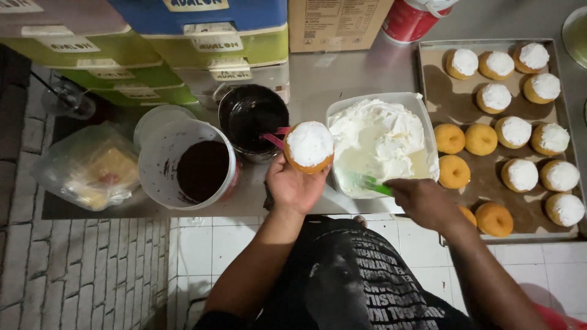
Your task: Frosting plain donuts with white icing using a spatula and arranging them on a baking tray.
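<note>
My left hand point(293, 186) holds up a round golden donut point(309, 147) whose top is covered in white cream. My right hand point(422, 201) grips a green spatula point(367, 182) whose blade rests in a white tub of cream point(382, 140). The tub's rim point(333, 110) sits between the two hands. To the right lies a metal tray point(428, 73) lined with brown paper, carrying several donuts, some cream-topped point(521, 175) and some plain point(481, 139).
A white bucket of dark chocolate point(186, 165) and a dark bowl point(252, 119) with a pink utensil point(273, 140) stand left of the tub. A plastic bag point(92, 168) lies far left. Stacked lidded boxes point(183, 43), a cardboard box point(333, 24) and a red container point(409, 21) line the back.
</note>
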